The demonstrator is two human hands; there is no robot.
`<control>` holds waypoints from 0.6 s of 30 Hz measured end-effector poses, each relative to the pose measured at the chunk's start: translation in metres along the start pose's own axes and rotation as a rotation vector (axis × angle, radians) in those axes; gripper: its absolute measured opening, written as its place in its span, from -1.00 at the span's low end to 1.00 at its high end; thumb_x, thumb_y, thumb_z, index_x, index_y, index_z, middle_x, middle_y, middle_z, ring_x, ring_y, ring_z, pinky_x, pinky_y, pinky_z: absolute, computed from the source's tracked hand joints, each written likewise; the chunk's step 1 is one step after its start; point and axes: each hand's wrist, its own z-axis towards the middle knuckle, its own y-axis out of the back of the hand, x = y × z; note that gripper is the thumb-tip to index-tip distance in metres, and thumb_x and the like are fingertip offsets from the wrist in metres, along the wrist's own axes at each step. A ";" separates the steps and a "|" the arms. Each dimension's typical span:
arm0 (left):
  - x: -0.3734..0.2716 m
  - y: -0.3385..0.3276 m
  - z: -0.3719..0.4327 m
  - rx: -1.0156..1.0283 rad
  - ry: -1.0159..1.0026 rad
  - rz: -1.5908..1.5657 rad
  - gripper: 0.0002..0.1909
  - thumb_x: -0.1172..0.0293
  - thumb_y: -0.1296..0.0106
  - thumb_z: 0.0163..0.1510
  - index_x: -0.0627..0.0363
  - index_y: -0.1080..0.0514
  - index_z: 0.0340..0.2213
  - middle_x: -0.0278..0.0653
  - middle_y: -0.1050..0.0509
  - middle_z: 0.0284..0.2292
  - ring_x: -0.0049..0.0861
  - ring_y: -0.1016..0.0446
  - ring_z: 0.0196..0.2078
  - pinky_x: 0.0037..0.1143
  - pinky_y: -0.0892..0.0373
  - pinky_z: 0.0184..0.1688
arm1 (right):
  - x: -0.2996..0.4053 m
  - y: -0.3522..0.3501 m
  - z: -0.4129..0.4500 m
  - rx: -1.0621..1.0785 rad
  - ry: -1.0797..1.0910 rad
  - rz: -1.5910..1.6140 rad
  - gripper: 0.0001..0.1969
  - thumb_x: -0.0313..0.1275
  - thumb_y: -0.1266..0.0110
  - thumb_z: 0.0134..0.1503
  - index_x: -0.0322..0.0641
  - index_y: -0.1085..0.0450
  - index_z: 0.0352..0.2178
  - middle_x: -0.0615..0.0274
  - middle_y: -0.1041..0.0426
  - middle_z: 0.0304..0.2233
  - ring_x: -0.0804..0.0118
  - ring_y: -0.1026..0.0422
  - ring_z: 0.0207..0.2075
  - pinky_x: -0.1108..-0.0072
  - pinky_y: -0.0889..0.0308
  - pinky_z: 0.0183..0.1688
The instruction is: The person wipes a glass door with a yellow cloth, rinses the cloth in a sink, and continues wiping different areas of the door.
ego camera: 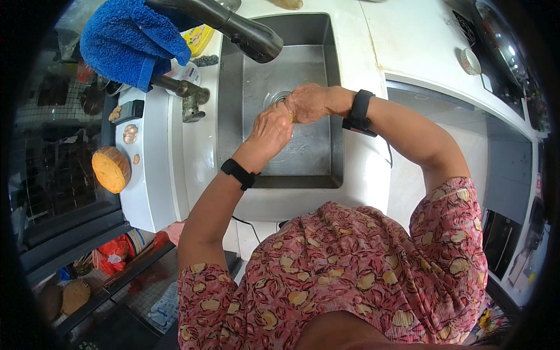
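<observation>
Over a stainless steel sink (302, 153), my left hand (272, 127) and my right hand (308, 103) meet, both with curled fingers. A small yellowish bit shows between them near the fingertips; what it is cannot be told, and most of the space between the hands is hidden. The drain (280, 96) lies partly behind my hands. A dark metal faucet spout (262, 43) reaches over the sink's far left part, with no water seen coming from it. Each wrist wears a black band.
A blue towel (127, 41) hangs over the faucet's pipe. On the left ledge lie a cut orange-fleshed squash (111, 169), garlic (130, 134) and ginger (115, 113). A steel wool pad (205, 60) lies by the sink. A small bowl (470, 61) stands at the right near a wok (503, 43).
</observation>
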 end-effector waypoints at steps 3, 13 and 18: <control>0.013 -0.014 -0.007 -0.102 -0.120 0.174 -0.81 0.53 0.00 -0.20 0.35 -0.24 -0.51 -0.02 -0.31 -0.56 -0.18 -0.39 -0.46 -0.35 -0.35 -0.45 | 0.010 0.013 0.007 0.417 -0.244 0.402 -0.82 -0.41 0.01 -0.28 -0.27 -0.35 -0.56 0.13 -0.38 -0.61 0.18 -0.36 -0.55 0.44 -0.30 -0.47; 0.022 -0.012 -0.005 -0.288 0.173 -0.176 -0.80 0.55 -0.02 -0.20 0.18 -0.26 -0.45 -0.19 -0.29 -0.63 -0.38 -0.31 -0.71 -0.46 -0.28 -0.65 | 0.013 0.035 0.000 0.207 -0.362 0.668 -0.54 -0.28 -0.15 -0.25 -0.37 -0.28 -0.31 0.20 -0.30 -0.65 0.30 -0.31 -0.59 0.55 -0.27 -0.51; 0.017 0.026 -0.007 0.143 0.916 -1.643 -0.85 0.44 0.00 -0.08 0.13 -0.27 -0.43 -0.39 -0.24 -0.65 -0.78 -0.08 -0.78 -0.68 -0.01 -0.76 | 0.028 0.041 -0.026 -0.366 -0.079 -0.101 -0.15 -0.33 -0.21 -0.27 -0.11 0.07 0.07 -0.01 -0.07 -0.02 0.08 -0.21 -0.06 0.43 -0.28 -0.16</control>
